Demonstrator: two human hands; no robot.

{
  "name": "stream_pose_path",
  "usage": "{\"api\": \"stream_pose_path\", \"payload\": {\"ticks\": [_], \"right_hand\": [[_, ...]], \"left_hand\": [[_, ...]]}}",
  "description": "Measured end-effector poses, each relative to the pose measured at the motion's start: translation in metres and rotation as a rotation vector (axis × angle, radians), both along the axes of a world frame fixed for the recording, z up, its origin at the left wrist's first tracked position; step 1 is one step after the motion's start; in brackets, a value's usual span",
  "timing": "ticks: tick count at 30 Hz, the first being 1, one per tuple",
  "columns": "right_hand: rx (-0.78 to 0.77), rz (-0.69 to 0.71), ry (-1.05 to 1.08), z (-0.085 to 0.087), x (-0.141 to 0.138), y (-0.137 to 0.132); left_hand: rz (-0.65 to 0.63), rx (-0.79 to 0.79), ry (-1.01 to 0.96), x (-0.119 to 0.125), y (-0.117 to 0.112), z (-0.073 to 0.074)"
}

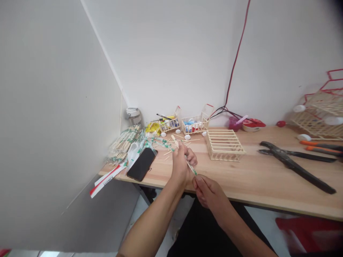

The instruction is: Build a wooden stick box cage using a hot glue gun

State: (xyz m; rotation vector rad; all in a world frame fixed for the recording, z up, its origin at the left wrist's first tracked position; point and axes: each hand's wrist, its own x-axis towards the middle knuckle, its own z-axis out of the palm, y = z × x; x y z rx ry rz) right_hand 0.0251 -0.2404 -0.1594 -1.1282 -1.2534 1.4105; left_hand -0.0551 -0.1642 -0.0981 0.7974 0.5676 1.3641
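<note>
My left hand point(183, 163) is closed around the upper part of a pair of wooden chopsticks in a green-and-white paper wrapper point(187, 162), held over the front of the wooden table point(257, 175). My right hand point(207, 191) pinches the lower end of the same wrapper near the table's front edge. The bare wooden tips stick out above my left hand. A pile of wrapped chopsticks point(125, 142) lies at the table's left end.
A black phone point(141, 164) lies left of my hands. A small wooden-stick crate point(224, 144) stands to the right, two stick carts point(184, 125) at the back. Large black cutters point(294, 164), orange-handled tools point(320, 146) and a bigger stick frame point(318, 114) are at right. Red and black cables point(233, 75) run down the wall.
</note>
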Motion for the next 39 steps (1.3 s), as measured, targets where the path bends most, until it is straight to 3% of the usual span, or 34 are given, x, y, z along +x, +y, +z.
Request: {"api": "stream_pose_path", "payload": {"ticks": [4, 8, 10, 13, 15, 17, 20, 25, 28, 31, 34, 36, 37, 39], "right_hand": [[0.039, 0.007, -0.084, 0.006, -0.001, -0.001], [0.119, 0.059, -0.259, 0.035, 0.023, -0.005], [0.217, -0.067, -0.46, 0.052, 0.041, -0.006], [0.3, -0.246, -0.522, 0.066, 0.059, -0.008], [0.294, -0.215, -0.447, 0.068, 0.062, -0.01], [0.263, -0.141, -0.401, 0.066, 0.063, -0.013], [0.275, -0.073, -0.442, 0.061, 0.065, -0.021], [0.398, 0.076, -0.732, 0.055, 0.072, -0.036], [0.391, 0.042, -0.736, 0.051, 0.085, -0.042], [0.313, -0.168, -0.663, 0.049, 0.117, -0.044], [0.128, -0.464, -0.486, 0.049, 0.157, -0.046], [0.078, -0.554, -0.235, 0.048, 0.172, -0.047], [0.071, -0.579, -0.109, 0.047, 0.173, -0.047], [0.047, -0.587, 0.093, 0.042, 0.165, -0.045]], "left_hand": [[-0.096, 0.053, 0.156, -0.001, -0.015, -0.014], [-0.178, 0.123, 0.255, -0.023, -0.024, -0.007], [-0.254, 0.149, 0.405, -0.037, -0.033, 0.0], [-0.562, 0.159, 0.725, -0.05, -0.052, 0.007], [-0.803, 0.175, 0.824, -0.053, -0.065, 0.007], [-0.943, 0.161, 0.831, -0.055, -0.073, 0.004], [-0.978, 0.158, 0.841, -0.061, -0.078, 0.002], [-1.03, 0.245, 0.949, -0.071, -0.078, 0.002], [-1.067, 0.25, 0.986, -0.077, -0.078, 0.006], [-1.011, 0.29, 1.072, -0.091, -0.074, 0.014], [-0.867, 0.284, 1.138, -0.112, -0.061, 0.021], [-0.552, 0.279, 1.241, -0.123, -0.041, 0.023], [-0.273, 0.28, 1.314, -0.126, -0.028, 0.023], [-0.021, 0.296, 1.345, -0.124, 0.004, 0.023]]}}
